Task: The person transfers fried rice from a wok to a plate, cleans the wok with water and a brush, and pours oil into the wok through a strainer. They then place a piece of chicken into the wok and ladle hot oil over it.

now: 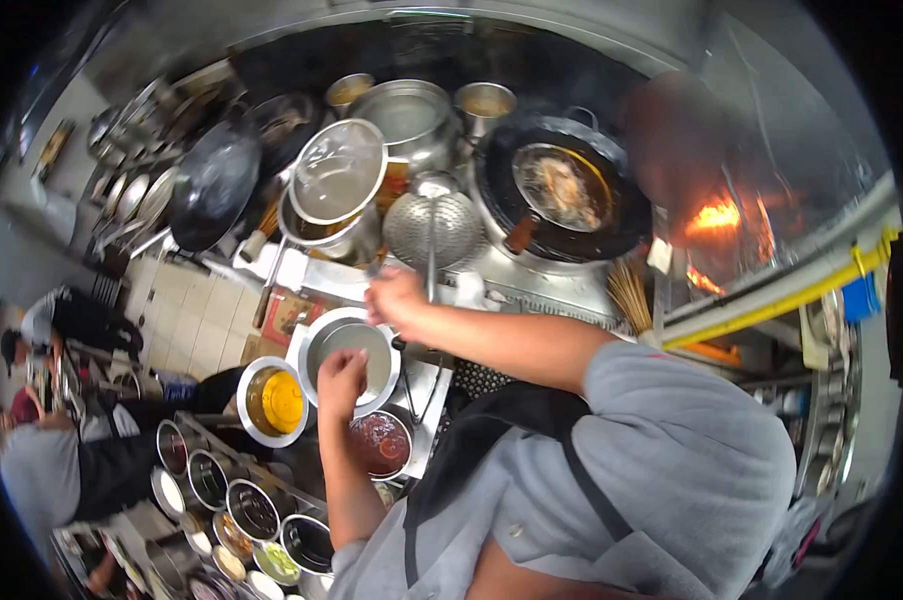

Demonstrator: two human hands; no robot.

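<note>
My left hand, fingers curled closed, hovers over a metal pot of cloudy liquid. My right hand is closed too, above the pot's far rim; what its fingers hold, if anything, I cannot make out. A ladle lies across a round perforated strainer just beyond my right hand, its handle running toward my forearm. Beside the pot stand a bowl of yellow oil or liquid and a bowl of red sauce.
Food fries in a wooden-handled pan over a black wok. Flames rise at the right. A large pot and a mesh strainer stand at the back. Several ingredient containers line the lower left. Another person works at far left.
</note>
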